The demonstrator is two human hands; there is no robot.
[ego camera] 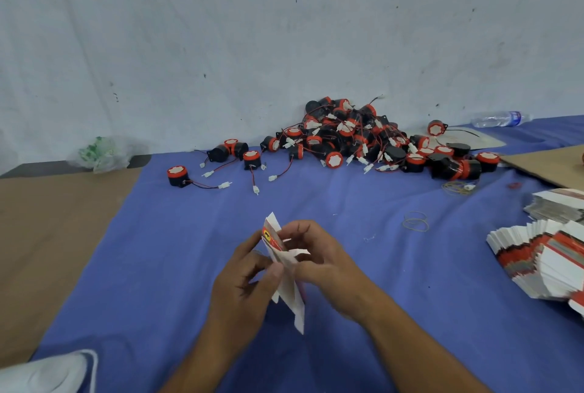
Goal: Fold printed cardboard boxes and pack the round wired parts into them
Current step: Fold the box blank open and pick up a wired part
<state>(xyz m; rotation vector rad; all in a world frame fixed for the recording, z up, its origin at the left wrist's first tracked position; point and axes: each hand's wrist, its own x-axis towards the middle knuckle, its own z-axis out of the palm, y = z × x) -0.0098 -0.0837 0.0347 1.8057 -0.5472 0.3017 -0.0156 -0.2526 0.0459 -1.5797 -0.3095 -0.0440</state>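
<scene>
Both hands hold one flat printed cardboard box [286, 269] upright over the blue cloth [177, 253]. My left hand [245, 275] pinches its left side with thumb and fingers. My right hand [319, 255] grips its right side, fingers curled over a white flap. The box is white inside, with red and yellow print near the top. A pile of round black-and-red wired parts [350, 136] lies against the wall at the back. A few loose parts [178, 175] sit to its left with their wires and white plugs spread out.
Fanned stacks of flat printed boxes [543, 260] lie at the right edge. Rubber bands [415, 221] lie on the cloth. Brown cardboard [47, 228] covers the left; another sheet [550, 165] lies far right. A plastic bottle [499, 118] and a plastic bag [102, 154] rest by the wall.
</scene>
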